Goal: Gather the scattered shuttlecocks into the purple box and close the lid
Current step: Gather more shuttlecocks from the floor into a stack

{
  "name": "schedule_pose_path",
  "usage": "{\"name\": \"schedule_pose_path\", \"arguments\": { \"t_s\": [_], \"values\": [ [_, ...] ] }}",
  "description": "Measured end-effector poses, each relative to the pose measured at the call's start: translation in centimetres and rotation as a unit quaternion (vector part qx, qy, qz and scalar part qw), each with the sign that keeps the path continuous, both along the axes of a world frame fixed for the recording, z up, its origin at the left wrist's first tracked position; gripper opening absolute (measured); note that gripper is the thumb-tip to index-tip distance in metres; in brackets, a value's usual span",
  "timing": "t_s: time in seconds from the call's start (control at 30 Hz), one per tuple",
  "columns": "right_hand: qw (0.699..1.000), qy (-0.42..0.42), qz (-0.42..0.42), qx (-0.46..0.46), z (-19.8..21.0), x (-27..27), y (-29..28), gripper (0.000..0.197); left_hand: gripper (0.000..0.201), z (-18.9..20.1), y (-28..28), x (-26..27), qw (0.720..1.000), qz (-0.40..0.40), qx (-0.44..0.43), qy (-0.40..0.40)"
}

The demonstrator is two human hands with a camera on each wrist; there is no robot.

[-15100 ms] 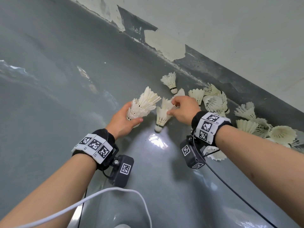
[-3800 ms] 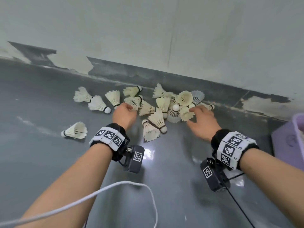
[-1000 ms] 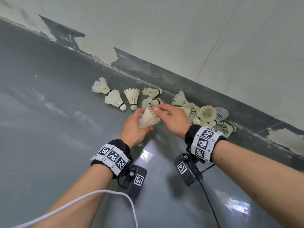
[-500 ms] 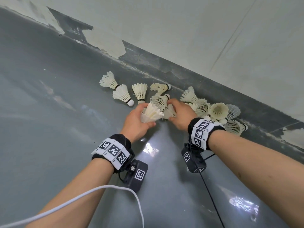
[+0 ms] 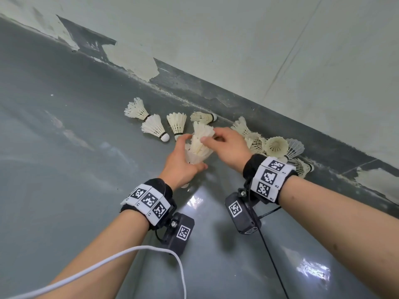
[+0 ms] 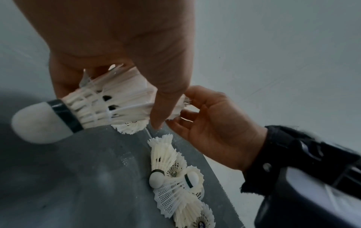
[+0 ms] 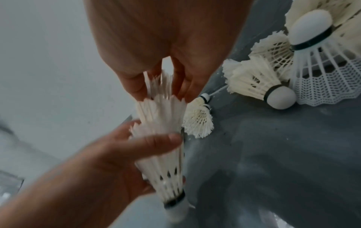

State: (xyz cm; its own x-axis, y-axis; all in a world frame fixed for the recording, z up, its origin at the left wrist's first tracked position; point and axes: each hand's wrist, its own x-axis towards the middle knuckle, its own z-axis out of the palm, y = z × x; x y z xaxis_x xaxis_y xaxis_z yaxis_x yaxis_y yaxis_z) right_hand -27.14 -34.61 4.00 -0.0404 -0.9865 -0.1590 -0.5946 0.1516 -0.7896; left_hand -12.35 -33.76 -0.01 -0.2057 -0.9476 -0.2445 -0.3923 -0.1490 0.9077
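My left hand point(image 5: 180, 164) grips a nested stack of white feather shuttlecocks point(image 5: 195, 155) just above the grey floor, cork end down. The left wrist view shows that stack point(image 6: 101, 106) with its black-banded cork at the left. My right hand point(image 5: 224, 144) pinches the feather rim of another shuttlecock point(image 5: 203, 132) that sits in the top of the stack. From the right wrist, its fingertips point(image 7: 136, 88) nip those feathers. Loose shuttlecocks point(image 5: 154, 127) lie by the wall. The purple box is out of view.
More shuttlecocks are heaped point(image 5: 275, 146) along the foot of the wall point(image 5: 237, 39) behind my right wrist, one of them a plastic mesh one point(image 7: 324, 80). A white cable point(image 5: 129, 253) trails from my left arm across the glossy floor.
My right hand has lifted a shuttlecock off the floor and brought it onto the top of the stack that my left hand holds. The view has shifted slightly.
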Motion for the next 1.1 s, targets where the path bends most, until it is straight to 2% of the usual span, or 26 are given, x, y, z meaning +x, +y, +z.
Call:
{"name": "schedule_pose_path", "arguments": {
  "t_s": [0.1, 0.2, 0.27, 0.3, 0.37, 0.43, 0.47, 0.53, 0.6, 0.67, 0.77, 0.9, 1.0, 1.1],
  "values": [
    [0.992, 0.107, 0.057, 0.021, -0.5, 0.7, 0.4, 0.033, 0.092, 0.4, -0.2, 0.3, 1.0, -0.005, -0.002, 0.03],
    [0.986, 0.11, 0.105, 0.061, -0.1, 1.1, 0.2, 0.038, 0.088, 0.1, -0.2, 0.8, 0.999, -0.014, -0.015, 0.035],
    [0.987, 0.074, 0.119, 0.079, -0.2, 1.3, 0.2, 0.046, 0.084, -0.3, -0.1, 1.2, 1.0, 0.0, -0.023, 0.019],
    [0.99, 0.048, 0.11, 0.07, -0.3, 1.3, 0.1, 0.048, 0.08, -0.5, -0.2, 1.4, 1.0, 0.01, -0.025, 0.01],
    [0.998, 0.01, 0.065, 0.008, -0.6, 1.2, -0.3, 0.039, 0.074, -0.8, -0.4, 1.8, 0.999, 0.031, -0.033, 0.0],
    [0.998, 0.032, 0.029, -0.053, -1.0, 0.9, -1.0, 0.026, 0.071, -0.9, -0.8, 2.3, 0.998, 0.055, -0.039, -0.002],
    [0.996, 0.062, 0.034, -0.06, -1.3, 0.6, -1.5, 0.031, 0.071, -0.9, -1.0, 2.6, 0.997, 0.067, -0.039, 0.0],
    [0.983, 0.163, 0.079, -0.013, -2.1, -0.1, -2.1, 0.045, 0.071, -0.9, -1.3, 3.2, 0.996, 0.085, -0.032, 0.008],
    [0.955, 0.266, 0.112, 0.064, -3.1, -0.5, -2.4, 0.059, 0.071, -0.9, -1.4, 3.8, 0.995, 0.09, -0.034, 0.007],
    [0.946, 0.282, 0.107, 0.12, -4.0, -0.7, -2.2, 0.073, 0.07, -0.9, -1.3, 4.1, 0.995, 0.087, -0.042, -0.004],
    [0.959, 0.248, 0.074, 0.118, -4.5, -0.7, -2.2, 0.079, 0.068, -1.0, -1.4, 4.2, 0.996, 0.082, -0.04, -0.011],
    [0.978, 0.206, 0.013, 0.01, -3.8, -1.0, -2.6, 0.065, 0.069, -1.1, -1.7, 3.8, 0.997, 0.069, -0.031, -0.023],
    [0.983, 0.163, -0.052, -0.072, -2.5, -0.9, -2.7, 0.039, 0.07, -1.1, -1.7, 3.5, 0.997, 0.054, -0.034, -0.036],
    [0.985, 0.072, -0.094, -0.122, -1.0, -0.5, -2.7, 0.013, 0.071, -1.1, -1.7, 3.3, 0.997, 0.045, -0.03, -0.046]
  ]
}}
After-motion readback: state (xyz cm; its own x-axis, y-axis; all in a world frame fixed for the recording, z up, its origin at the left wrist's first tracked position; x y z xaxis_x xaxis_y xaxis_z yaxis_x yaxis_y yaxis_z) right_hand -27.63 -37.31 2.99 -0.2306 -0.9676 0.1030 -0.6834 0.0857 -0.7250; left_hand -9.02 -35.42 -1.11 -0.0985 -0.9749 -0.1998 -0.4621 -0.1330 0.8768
